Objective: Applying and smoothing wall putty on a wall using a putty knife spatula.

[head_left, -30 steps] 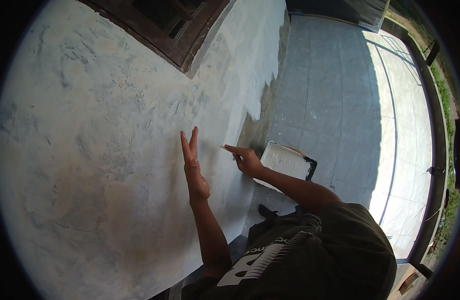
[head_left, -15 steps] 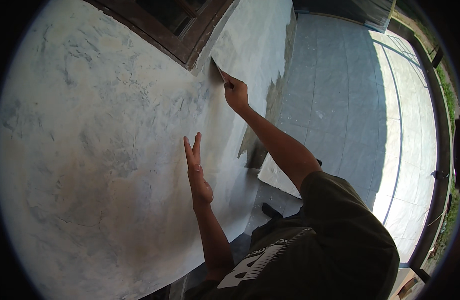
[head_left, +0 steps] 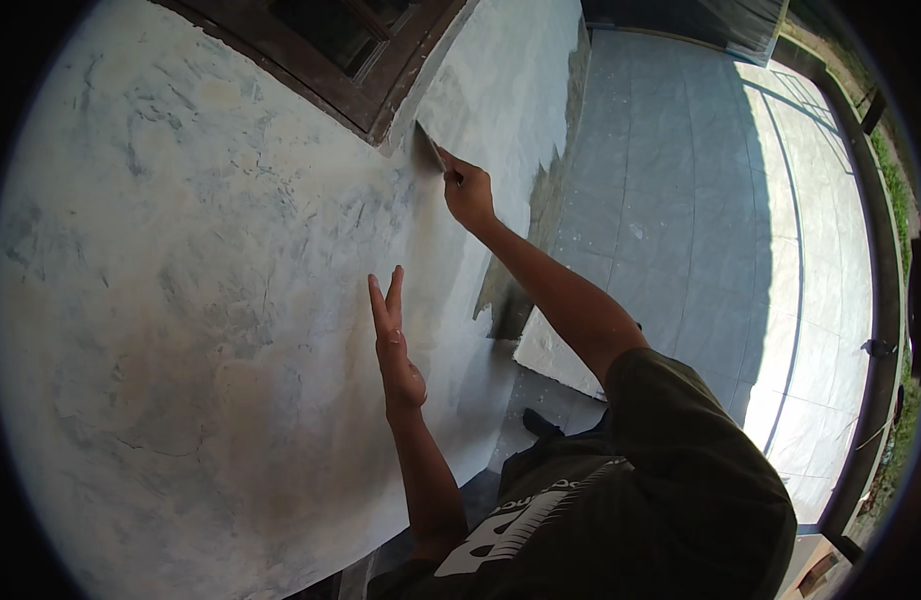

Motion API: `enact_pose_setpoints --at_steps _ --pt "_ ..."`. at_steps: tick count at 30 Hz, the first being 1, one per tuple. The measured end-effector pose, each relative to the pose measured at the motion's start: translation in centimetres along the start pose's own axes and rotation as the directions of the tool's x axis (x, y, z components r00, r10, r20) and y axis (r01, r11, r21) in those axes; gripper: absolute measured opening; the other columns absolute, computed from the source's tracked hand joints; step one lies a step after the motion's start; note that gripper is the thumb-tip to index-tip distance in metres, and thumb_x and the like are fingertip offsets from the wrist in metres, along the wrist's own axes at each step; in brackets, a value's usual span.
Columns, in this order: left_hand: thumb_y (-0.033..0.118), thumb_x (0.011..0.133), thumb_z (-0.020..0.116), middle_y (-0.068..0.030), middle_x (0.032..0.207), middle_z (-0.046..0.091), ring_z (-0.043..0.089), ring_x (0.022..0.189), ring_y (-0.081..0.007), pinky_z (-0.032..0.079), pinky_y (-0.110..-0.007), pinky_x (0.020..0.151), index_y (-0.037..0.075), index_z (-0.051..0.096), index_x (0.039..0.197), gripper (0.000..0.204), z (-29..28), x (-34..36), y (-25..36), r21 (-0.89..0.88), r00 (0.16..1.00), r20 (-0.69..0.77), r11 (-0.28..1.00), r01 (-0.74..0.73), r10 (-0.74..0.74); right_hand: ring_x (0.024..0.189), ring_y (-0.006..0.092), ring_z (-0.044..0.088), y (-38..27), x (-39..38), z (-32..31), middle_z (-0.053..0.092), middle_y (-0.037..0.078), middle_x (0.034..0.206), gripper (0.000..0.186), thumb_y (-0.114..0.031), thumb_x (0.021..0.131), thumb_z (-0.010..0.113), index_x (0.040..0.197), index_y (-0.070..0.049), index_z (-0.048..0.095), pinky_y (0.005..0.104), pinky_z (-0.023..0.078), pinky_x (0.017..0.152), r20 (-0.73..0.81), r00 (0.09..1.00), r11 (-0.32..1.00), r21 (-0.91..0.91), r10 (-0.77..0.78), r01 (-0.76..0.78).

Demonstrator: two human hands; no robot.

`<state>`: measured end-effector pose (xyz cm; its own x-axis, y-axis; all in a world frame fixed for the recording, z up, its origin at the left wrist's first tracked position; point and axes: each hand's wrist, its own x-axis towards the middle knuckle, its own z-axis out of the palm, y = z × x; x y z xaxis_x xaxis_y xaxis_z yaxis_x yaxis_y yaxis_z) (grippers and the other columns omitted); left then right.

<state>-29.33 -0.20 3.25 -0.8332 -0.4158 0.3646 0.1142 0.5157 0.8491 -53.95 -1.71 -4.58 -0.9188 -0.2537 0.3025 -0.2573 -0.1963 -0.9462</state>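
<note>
Up high, thin flat scraper (head_left: 432, 152), pale-coated blade

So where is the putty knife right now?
In the head view the putty knife is in the right hand, blade on the plastered wall just below the brown window frame corner, upper centre.

We see the dark wooden window frame (head_left: 365, 95) blocking upward passage above the scraper; the pale plastered wall (head_left: 180, 300) below lies open.

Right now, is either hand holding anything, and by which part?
Right hand grips a scraper by its handle end, blade on the wall. Left hand holds nothing.
</note>
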Motion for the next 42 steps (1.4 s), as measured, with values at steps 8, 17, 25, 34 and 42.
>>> enact_pose_setpoints --at_steps 8,17,25,34,42 --pt "0.053 0.098 0.024 -0.0219 0.155 0.032 0.024 0.147 -0.0331 0.006 -0.047 0.119 0.005 0.005 0.157 0.078 -1.6 -0.1 0.3 0.018 0.999 -0.043 1.000 -0.015 0.016 0.129 0.0350 0.050 1.6 -22.0 -2.7 0.055 0.018 0.137 0.055 0.017 0.085 0.052 0.136 -0.005 0.054 0.0406 0.040 0.110 0.486 0.818 0.951 0.188 -0.308 0.246" --pt "0.053 0.096 0.026 -0.0189 0.156 0.032 0.023 0.147 -0.0340 0.009 -0.050 0.120 0.011 0.007 0.157 0.076 -1.7 0.2 0.0 0.012 0.998 -0.067 1.000 -0.005 0.006 0.066 0.0270 0.062 -2.1 -7.3 -1.4 0.066 0.027 0.099 0.040 0.002 0.091 0.053 0.130 -0.004 0.060 0.0327 0.050 0.068 -0.003 0.999 0.998 -0.049 0.048 -0.048" --pt "0.052 0.097 0.024 -0.0197 0.156 0.032 0.023 0.147 -0.0344 0.009 -0.051 0.120 0.011 0.008 0.157 0.075 -1.1 0.6 0.5 0.000 0.997 -0.055 0.998 -0.058 0.058 0.092 0.0246 0.070 -2.0 -9.6 2.8 0.066 0.022 0.118 0.041 0.007 0.091 0.053 0.130 -0.005 0.060 0.0294 0.053 0.082 0.046 0.959 0.956 0.107 -0.278 0.272" --pt "0.052 0.097 0.025 -0.0208 0.156 0.032 0.023 0.148 -0.0328 0.007 -0.048 0.120 0.008 0.006 0.157 0.076 -1.3 0.6 0.9 -0.049 0.994 -0.076 0.996 -0.076 0.073 0.086 0.0128 0.064 0.3 -10.3 0.4 0.069 0.008 0.095 0.026 0.008 0.086 0.053 0.110 0.008 0.064 0.0272 0.053 0.076 0.016 0.964 0.882 0.401 0.264 -0.248" --pt "0.053 0.096 0.026 -0.0196 0.156 0.032 0.023 0.147 -0.0341 0.009 -0.052 0.119 0.010 0.007 0.157 0.077 -1.7 -0.1 1.2 -0.058 0.985 -0.134 0.992 -0.115 0.106 0.125 0.0370 0.053 -4.2 -13.7 4.0 0.055 0.022 0.135 0.059 0.017 0.082 0.047 0.137 -0.003 0.052 0.0390 0.047 0.101 0.170 0.895 0.911 0.056 -0.412 0.408"
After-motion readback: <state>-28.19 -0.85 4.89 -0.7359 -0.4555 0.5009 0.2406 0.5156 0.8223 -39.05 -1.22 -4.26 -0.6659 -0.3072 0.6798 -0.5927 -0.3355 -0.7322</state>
